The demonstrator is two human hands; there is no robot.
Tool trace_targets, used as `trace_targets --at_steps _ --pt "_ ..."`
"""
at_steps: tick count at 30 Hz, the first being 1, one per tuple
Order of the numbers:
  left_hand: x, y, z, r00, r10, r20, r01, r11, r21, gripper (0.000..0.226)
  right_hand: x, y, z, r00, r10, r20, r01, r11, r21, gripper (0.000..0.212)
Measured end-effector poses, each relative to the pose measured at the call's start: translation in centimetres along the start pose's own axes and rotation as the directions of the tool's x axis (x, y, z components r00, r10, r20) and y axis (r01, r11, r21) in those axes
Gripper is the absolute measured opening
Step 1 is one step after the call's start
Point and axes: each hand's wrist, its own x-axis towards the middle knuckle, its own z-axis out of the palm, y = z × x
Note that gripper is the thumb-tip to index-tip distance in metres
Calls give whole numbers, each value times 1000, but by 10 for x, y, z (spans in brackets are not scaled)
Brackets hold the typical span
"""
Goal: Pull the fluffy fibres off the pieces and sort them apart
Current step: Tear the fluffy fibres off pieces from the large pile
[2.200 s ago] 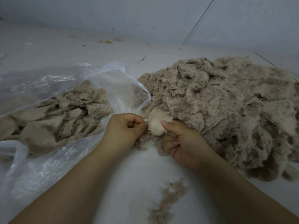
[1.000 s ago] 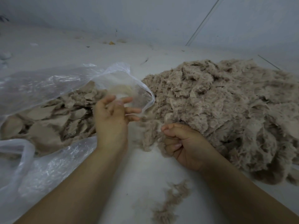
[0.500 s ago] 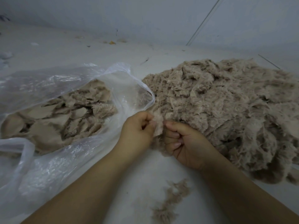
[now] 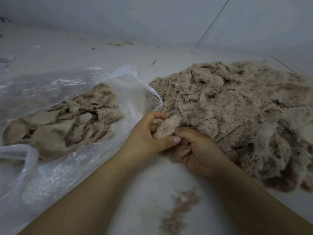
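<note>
A small beige fluffy piece (image 4: 167, 127) is held between both hands at the near edge of the big heap of fluffy pieces (image 4: 240, 116). My left hand (image 4: 149, 136) curls round its left side, thumb stretched under it. My right hand (image 4: 196, 150) pinches its lower right edge, fingers curled. A clear plastic bag (image 4: 55, 167) lies open on the left and holds several flat stripped pieces (image 4: 55, 126).
A tuft of loose fibres (image 4: 177, 212) lies on the white floor between my forearms. Small bits of debris (image 4: 117, 44) sit near the far wall. The heap spreads to the right edge of view.
My left hand went to the bag's mouth with open fingers, then came back to my right hand. Both hands now hold a fresh fluffy piece, more spread out than half a second ago.
</note>
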Motion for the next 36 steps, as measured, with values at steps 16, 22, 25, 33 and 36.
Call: trace_targets --at_steps 16,22,25,33,36 --pt "1 -3 0 992 -98 -74 86 985 -151 52 -1 -4 1 997 75 14 -76 994 80 18" --pt "3 -4 -1 996 -93 -10 91 988 -121 30 -2 -1 1 999 4 33 -2 999 -52 10" --pt "2 -6 -2 999 -40 32 40 999 -9 42 -3 -2 2 998 5 63 -1 998 -65 13" --pt "4 -6 2 975 -114 -189 66 967 -245 39 -1 -1 0 1000 21 14 -20 998 -53 25" --pt "5 -5 5 987 -102 -128 82 985 -149 43 -1 -1 -1 999 24 21 -24 1000 -14 18"
